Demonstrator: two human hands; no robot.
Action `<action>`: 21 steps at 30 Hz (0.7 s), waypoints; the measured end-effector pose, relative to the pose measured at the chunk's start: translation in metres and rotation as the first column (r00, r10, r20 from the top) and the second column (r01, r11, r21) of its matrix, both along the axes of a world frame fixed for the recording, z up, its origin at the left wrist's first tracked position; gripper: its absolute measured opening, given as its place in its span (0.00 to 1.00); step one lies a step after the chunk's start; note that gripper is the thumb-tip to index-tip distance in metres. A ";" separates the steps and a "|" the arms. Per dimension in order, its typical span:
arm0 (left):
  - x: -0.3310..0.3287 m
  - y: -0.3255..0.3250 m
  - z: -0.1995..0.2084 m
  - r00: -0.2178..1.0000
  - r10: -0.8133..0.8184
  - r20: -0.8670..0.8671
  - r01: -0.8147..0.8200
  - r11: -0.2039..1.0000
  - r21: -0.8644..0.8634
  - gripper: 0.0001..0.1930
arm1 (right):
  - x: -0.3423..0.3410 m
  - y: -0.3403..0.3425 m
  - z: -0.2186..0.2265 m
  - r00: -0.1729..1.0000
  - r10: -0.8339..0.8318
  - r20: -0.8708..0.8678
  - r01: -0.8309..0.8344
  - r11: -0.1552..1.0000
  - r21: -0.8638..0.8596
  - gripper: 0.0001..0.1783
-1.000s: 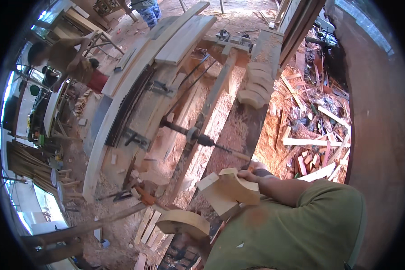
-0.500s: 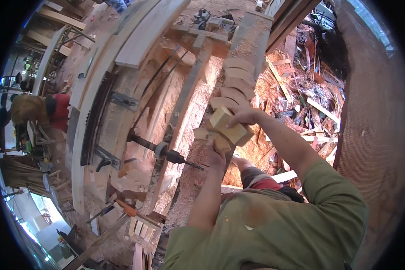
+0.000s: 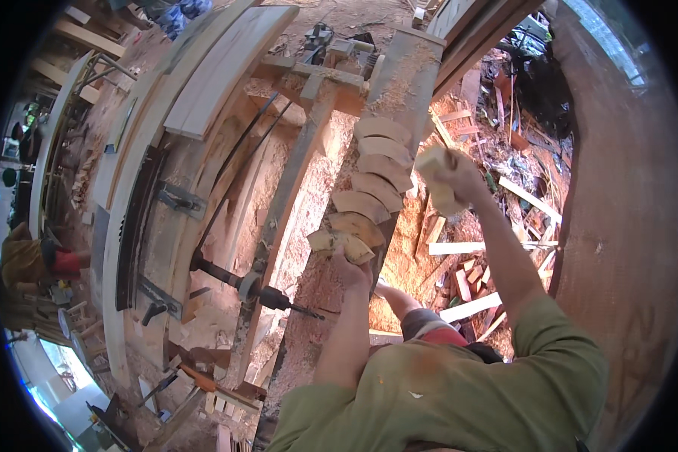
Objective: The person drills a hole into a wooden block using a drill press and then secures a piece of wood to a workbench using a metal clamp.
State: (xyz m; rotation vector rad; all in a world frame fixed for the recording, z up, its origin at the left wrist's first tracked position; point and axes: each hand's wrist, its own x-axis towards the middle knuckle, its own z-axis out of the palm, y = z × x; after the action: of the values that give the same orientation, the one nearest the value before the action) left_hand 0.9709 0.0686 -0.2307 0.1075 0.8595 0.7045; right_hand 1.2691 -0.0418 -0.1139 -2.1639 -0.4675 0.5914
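a sawdust-strewn workshop fills the head view. at centre, the left hand (image 3: 349, 272) touches the near edge of a curved wooden segment (image 3: 330, 241), lowest of a row of wooden arcs (image 3: 384, 163) on a plank bench (image 3: 418, 56); how closed its fingers are, i cannot tell. right of centre, the right hand (image 3: 461, 178) is wrapped round a blurred pale wood block (image 3: 434, 172). both pieces look stiff, fairly light, dusty; flat faces should grip best.

Row of wood segments (image 3: 377, 188) on bench plank (image 3: 407, 71); left hand (image 3: 350, 273) at row's near end. Wood block (image 3: 432, 164) in right hand (image 3: 461, 179), right of row. Drill spindle (image 3: 273, 299) left of plank; long timber (image 3: 114, 320) farther left. Offcut heap (image 3: 471, 273) right of plank, slab (image 3: 625, 188) beyond.
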 end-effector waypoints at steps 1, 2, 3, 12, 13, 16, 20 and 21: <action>-0.005 0.000 -0.004 0.999 0.008 -0.033 -0.007 1.000 0.029 0.26 | 0.018 0.027 0.013 0.993 0.078 0.086 -0.074 0.996 -0.041 0.42; -0.008 0.000 -0.010 0.999 0.030 -0.043 -0.028 0.999 0.035 0.26 | 0.038 0.055 0.017 0.987 0.104 0.120 -0.098 0.994 -0.058 0.42; -0.011 0.000 -0.018 1.000 0.018 -0.003 -0.018 1.000 0.011 0.25 | 0.068 0.077 0.003 0.946 0.211 0.245 -0.212 0.977 -0.022 0.41; -0.024 -0.024 -0.054 0.999 0.025 -0.040 -0.023 0.998 0.055 0.16 | 0.095 0.194 -0.113 0.780 0.522 0.345 -0.325 0.810 -0.488 0.48; -0.010 -0.015 -0.027 1.000 0.025 -0.010 -0.024 0.996 0.082 0.17 | 0.104 0.183 -0.129 0.728 0.517 0.450 -0.268 0.819 -0.508 0.50; -0.002 -0.017 -0.018 0.996 0.088 0.024 -0.090 0.993 0.072 0.21 | 0.101 0.189 -0.111 0.767 0.515 0.383 -0.385 0.847 -0.368 0.49; 0.030 -0.022 -0.049 0.999 0.008 -0.053 -0.006 1.000 0.022 0.19 | 0.134 0.193 -0.114 0.773 0.473 0.423 -0.221 0.826 -0.518 0.49; 0.038 -0.020 -0.053 0.995 -0.045 -0.088 0.051 0.996 0.066 0.20 | 0.144 0.194 -0.114 0.797 0.457 0.396 -0.175 0.802 -0.571 0.50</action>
State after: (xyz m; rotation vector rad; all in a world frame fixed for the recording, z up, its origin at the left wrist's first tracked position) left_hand 1.0093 0.0491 -0.2842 0.2207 0.9129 0.6879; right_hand 1.4129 0.1527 -0.2276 -2.7939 -1.1118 0.3161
